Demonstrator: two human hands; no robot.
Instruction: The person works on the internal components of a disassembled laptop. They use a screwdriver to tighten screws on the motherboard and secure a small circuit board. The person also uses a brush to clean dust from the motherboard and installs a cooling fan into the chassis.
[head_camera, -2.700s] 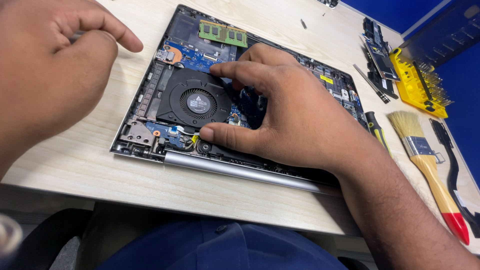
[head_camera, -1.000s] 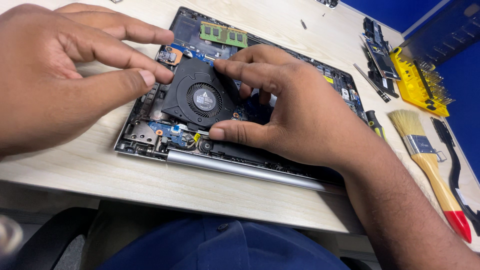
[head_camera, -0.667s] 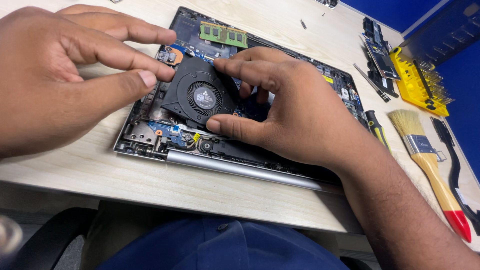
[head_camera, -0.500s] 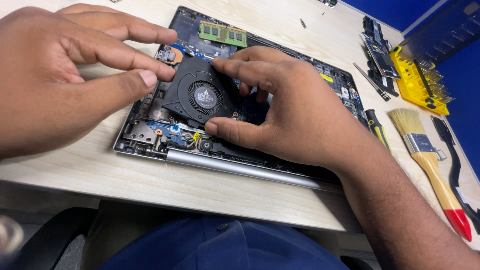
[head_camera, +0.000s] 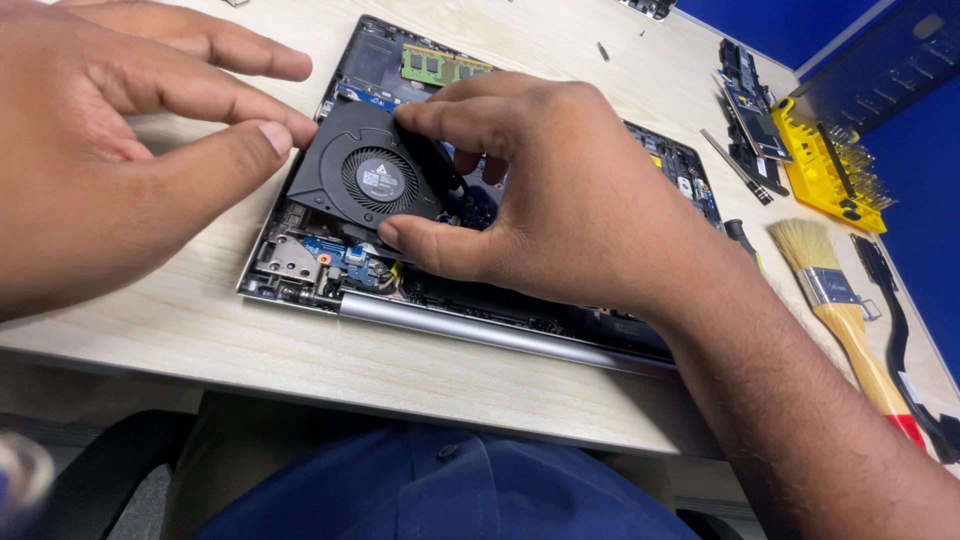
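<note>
We've got a pale wood-grain worktop, smooth laminate, with an opened laptop lying on it, back cover off, silver hinge bar along the near edge and all the dark circuit boards showing. Inside near the far edge sits a green memory stick. The main thing here is the black cooling fan, a flat matte plastic housing with a round finned rotor in the middle; it sits tilted up over the laptop's left corner, above its bay.

Off to the right there's a yellow plastic bit holder and a paintbrush with pale bristles, metal ferrule and wooden handle.

Our right hand arches over the laptop, thumb under the fan's near edge and fingers curled on its far edge, so that grip is pinching the fan. Our left hand hovers over the worktop, grip loose and holding nothing, thumb tip just at the fan's left corner.
</note>
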